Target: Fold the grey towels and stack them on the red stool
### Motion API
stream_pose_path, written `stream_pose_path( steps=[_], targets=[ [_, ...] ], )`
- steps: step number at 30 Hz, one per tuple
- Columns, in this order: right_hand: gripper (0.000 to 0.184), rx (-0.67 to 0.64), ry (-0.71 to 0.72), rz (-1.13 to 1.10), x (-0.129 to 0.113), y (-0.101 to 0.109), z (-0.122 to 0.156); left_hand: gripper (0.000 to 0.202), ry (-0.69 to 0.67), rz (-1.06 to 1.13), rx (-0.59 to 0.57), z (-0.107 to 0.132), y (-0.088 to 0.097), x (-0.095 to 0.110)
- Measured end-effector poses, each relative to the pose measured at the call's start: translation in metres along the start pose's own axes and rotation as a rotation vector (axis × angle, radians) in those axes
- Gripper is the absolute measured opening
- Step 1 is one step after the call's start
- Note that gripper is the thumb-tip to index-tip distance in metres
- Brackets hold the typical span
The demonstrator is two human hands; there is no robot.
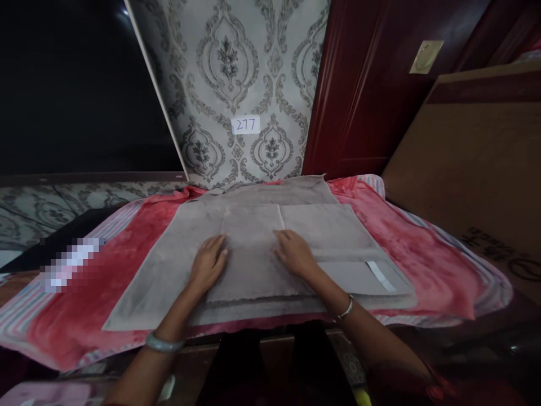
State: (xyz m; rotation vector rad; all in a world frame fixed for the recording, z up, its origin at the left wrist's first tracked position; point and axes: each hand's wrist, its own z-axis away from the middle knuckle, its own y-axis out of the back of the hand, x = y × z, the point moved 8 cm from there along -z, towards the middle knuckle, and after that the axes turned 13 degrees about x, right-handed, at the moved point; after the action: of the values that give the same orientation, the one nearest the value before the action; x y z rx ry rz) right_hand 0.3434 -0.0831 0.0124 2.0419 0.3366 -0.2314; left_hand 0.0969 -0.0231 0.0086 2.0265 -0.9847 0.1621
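Observation:
A soft grey cloth piece [253,265] lies in front of me, its sides lined up between my hands. It rests on a larger grey cloth [156,270] spread flat. My left hand [208,262] lies along the left edge of the upper piece, fingers stretched forward and thumb apart. On the opposite edge sits my right hand [293,254], its fingers slightly bent and pointing inward against the fabric. Right of that hand is a flat, smooth grey panel [342,276] with a white strip [380,276] on it. Fingertip contact is partly blurred.
Under the grey cloths is a red blanket [435,265] with a striped border. A dark television screen [80,90] stands at the left. Behind is patterned wallpaper with a paper label [245,124] reading 277. A large cardboard box [477,146] leans at the right, beside a dark red door [363,84].

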Motion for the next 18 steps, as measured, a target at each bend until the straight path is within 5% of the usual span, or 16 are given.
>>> stream_pose_path(
  steps=[4,8,13,18],
  targets=[
    [0.063,-0.183,0.338,-0.087,-0.040,-0.030,0.020,0.060,-0.203,-0.009,-0.284,-0.039,-0.052,0.039],
    [0.062,-0.257,0.342,-0.140,-0.042,-0.047,0.029,0.061,-0.328,-0.151,-0.546,-0.054,-0.114,0.044],
    [0.063,-0.278,0.302,-0.216,-0.039,-0.045,0.028,0.064,-0.451,-0.157,-0.631,-0.074,-0.148,0.038],
    [0.066,-0.325,0.275,-0.271,-0.037,-0.045,0.028,0.063,-0.413,-0.144,-0.640,-0.121,-0.178,0.046]
  ],
)
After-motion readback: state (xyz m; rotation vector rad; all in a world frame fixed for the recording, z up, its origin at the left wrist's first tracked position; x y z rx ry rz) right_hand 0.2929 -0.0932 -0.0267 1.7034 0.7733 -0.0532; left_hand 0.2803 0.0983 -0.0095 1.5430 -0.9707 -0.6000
